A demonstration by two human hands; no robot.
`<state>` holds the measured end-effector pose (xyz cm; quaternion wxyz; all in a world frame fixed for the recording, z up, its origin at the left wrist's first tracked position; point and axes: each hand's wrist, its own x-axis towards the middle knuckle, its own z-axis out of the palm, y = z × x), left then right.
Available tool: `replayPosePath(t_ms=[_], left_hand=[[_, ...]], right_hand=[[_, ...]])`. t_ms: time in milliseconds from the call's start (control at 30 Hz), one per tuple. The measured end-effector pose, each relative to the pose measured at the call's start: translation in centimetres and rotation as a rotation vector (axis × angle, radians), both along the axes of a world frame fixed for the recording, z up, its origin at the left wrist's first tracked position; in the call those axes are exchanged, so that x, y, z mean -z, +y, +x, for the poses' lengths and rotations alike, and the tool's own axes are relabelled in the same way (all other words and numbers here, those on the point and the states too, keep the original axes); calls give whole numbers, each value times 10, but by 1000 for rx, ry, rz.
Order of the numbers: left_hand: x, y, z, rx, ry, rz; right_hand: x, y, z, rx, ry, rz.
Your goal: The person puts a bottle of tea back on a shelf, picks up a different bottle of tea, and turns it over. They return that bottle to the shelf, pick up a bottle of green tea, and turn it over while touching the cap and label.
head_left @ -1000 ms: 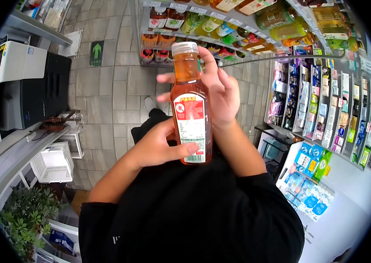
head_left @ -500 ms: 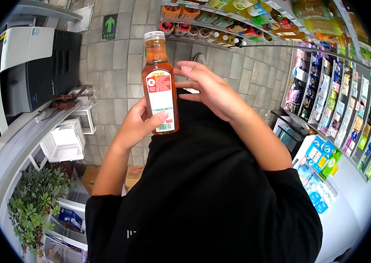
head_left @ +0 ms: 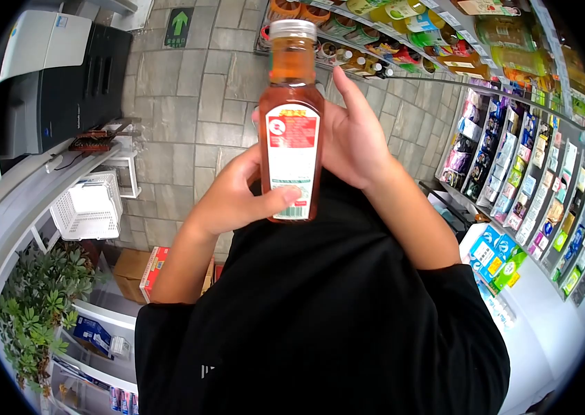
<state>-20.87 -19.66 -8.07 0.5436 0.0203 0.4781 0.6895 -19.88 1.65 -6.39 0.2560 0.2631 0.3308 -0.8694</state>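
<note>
Head view: over a grey tiled floor [head_left: 168, 90], the left hand [head_left: 237, 197] has its fingers clamped on a clear, white-capped bottle of amber-red liquid [head_left: 293, 138]. The right hand [head_left: 358, 142] is partly behind it, fingers mostly hidden, grip unclear. A white plastic basket [head_left: 81, 225] sits well apart.

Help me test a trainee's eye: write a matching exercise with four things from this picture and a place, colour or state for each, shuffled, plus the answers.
Things:
1. bottle
2. basket
3. arrow sign
4. plant

Descriptions:
A. flat on the floor tiles
B. white, with perforated sides
C. leafy, at the picture's lower left
D. held in the left hand

Pairs: 1-D, 2-B, 3-A, 4-C
</note>
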Motion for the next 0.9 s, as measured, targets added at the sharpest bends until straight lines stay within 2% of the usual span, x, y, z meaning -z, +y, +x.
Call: replayPosePath(t_ms=[67, 167, 233, 267, 400, 500, 567, 600, 667, 700, 767, 833, 900], left_hand=[[-6, 2, 2, 50, 68, 31], [-10, 5, 7, 70, 170, 25], [-7, 3, 5, 158, 283, -36], [-8, 5, 9, 85, 274, -34], [-7, 3, 9, 125, 280, -71], [-8, 0, 4, 190, 393, -94], [-15, -4, -9, 453, 522, -240], [-20, -5, -16, 448, 521, -238], [-29, -9, -25, 703, 679, -408], [-31, -14, -27, 698, 679, -407], [-36, -27, -29, 638, 923, -447], [-48, -34, -32, 568, 859, -453], [-49, -43, -33, 404, 941, -432]], right_hand=[[-1, -4, 1, 55, -27, -127], [7, -9, 12, -6, 54, -219], [1, -17, 13, 62, -12, -202], [0, -18, 13, 128, -77, -190], [24, -16, 23, 119, -87, -222], [33, -17, 28, 121, -30, -295], [33, -21, 30, 150, -48, -253], [31, -22, 30, 145, -50, -251], [26, -25, 30, 171, -149, -251], [27, -25, 30, 167, -150, -249], [29, -23, 30, 158, -186, -237], [31, -22, 33, 139, -195, -266], [32, -24, 34, 121, -202, -293]])
